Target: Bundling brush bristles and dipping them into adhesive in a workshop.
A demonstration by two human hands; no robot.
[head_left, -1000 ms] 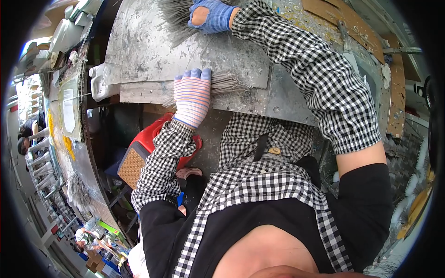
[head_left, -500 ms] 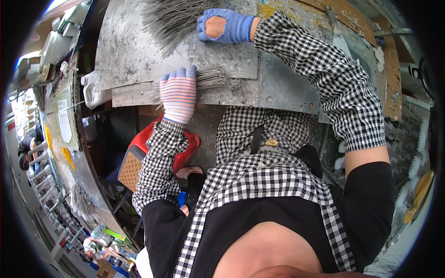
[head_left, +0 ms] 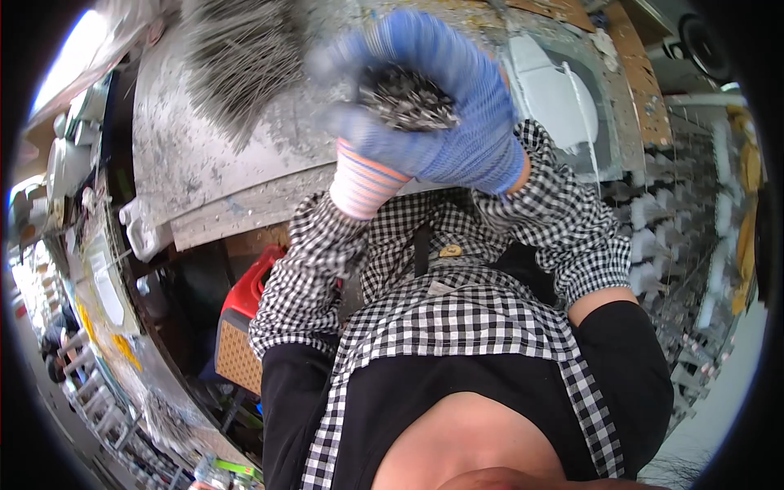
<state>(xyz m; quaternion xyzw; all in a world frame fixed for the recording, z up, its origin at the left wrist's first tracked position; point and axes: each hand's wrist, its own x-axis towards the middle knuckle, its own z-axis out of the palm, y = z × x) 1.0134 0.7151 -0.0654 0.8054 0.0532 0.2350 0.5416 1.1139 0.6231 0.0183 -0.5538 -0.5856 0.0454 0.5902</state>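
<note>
A bundle of thin grey wires [head_left: 408, 100] stands on end above the near edge of the metal-topped table [head_left: 208, 175], its cut tips facing up. My right hand [head_left: 469, 106], in a blue knitted glove, is wrapped around it, fingers curved along the far side and the near side closed in; the fingertips are blurred. My left hand [head_left: 366, 181], in a white glove with orange and blue stripes, is closed on the bundle from below left. Its fingers are mostly hidden behind the blue glove. A larger heap of loose wires [head_left: 241, 69] lies on the table further left.
A white sheet-like piece [head_left: 543, 86] lies on the table's right. At the left table edge is a white plastic jug [head_left: 145, 230]. Below stands a red stool-like object [head_left: 249, 294] with a tan woven panel. Racks of grey parts [head_left: 678, 229] fill the right side.
My right hand has come from the large heap toward me and now clasps the smaller bundle with my left. That bundle, lying flat under the left hand before, has been lifted and turned on end.
</note>
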